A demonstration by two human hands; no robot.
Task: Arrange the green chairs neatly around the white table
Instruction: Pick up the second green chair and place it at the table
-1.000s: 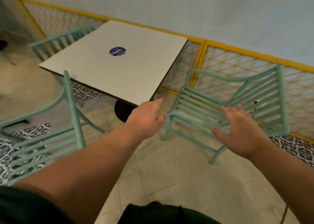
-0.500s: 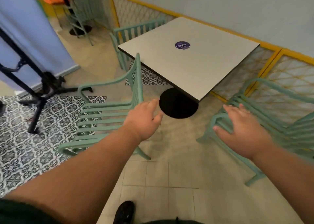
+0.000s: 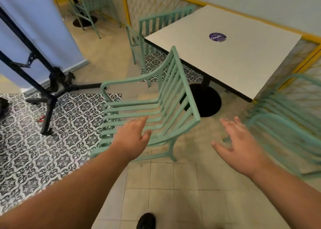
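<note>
Both hands are reaching forward over the tiled floor (image 3: 173,185), neither grip closing on anything; the left hand (image 3: 132,141) is hovering with fingers loosely extended in front of the seat slats of the nearest green chair (image 3: 151,107), though whether it is touching them I cannot tell; the right hand (image 3: 241,148) is spreading wide open, blurred, above bare floor between that chair and a second green chair (image 3: 284,124) at the right edge, which is also blurring; the nearest chair is standing with its backrest toward the near left side of the white table (image 3: 234,54), its seat facing away from the table over the patterned tiles (image 3: 52,138); a third green chair (image 3: 156,25) is sitting at the table's far left side, its back rising beside the tabletop; a purple sticker (image 3: 217,37) is lying on the tabletop, and the table's black round base (image 3: 205,101) is showing beneath; a black stand (image 3: 46,82) is occupying the left.
</note>
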